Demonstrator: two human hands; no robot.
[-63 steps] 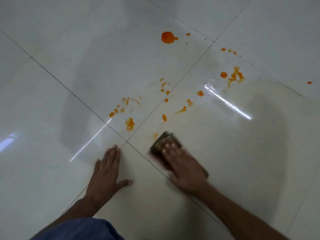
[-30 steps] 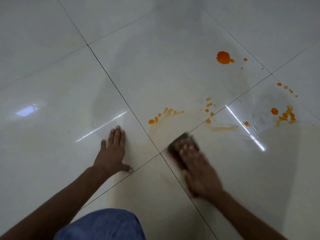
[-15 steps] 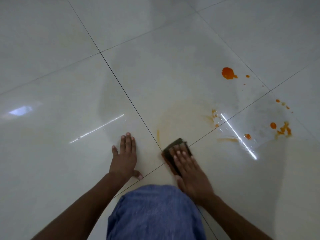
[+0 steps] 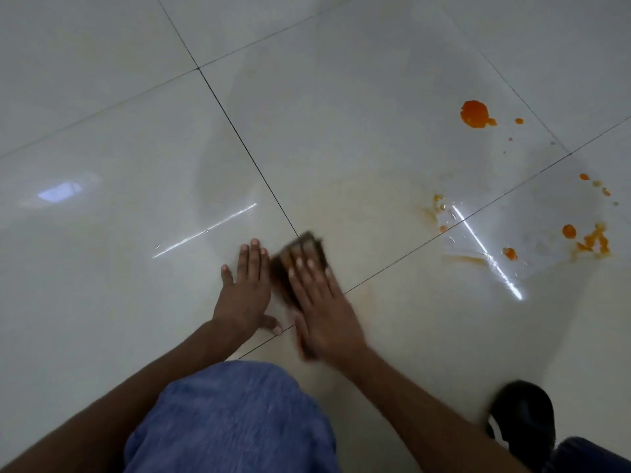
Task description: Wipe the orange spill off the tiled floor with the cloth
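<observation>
Head view, looking down at the tiled floor (image 4: 102, 302).

- I am seeing the right hand (image 4: 324, 302) pressing flat on the cloth (image 4: 300, 247). Its fingers (image 4: 300, 268) are lying straight and close together across the top. The hand and cloth are blurring with motion.
- The cloth is dark brown and is lying on the floor where two grout lines (image 4: 239, 138) are crossing. Its far edge is showing beyond the fingertips.
- The left hand (image 4: 244, 291) is resting palm down on the floor just left of the cloth. Its fingers are straight and together, with the thumb (image 4: 273, 327) sticking out towards the cloth. I cannot tell whether hand and cloth are touching.
- The orange spill (image 4: 474, 113) is sitting well apart from the cloth, far and to its right, as a round blob with small drops beside it.
- More orange splatter (image 4: 592, 240) is lying far right of the cloth, and a thin smear (image 4: 438, 213) is showing between that splatter and the cloth.
- A faint yellowish film is covering the tile around the cloth.
- A blue-clad knee (image 4: 232, 421) is showing nearer than the cloth, and a black shoe (image 4: 522, 418) is standing near and to its right.
</observation>
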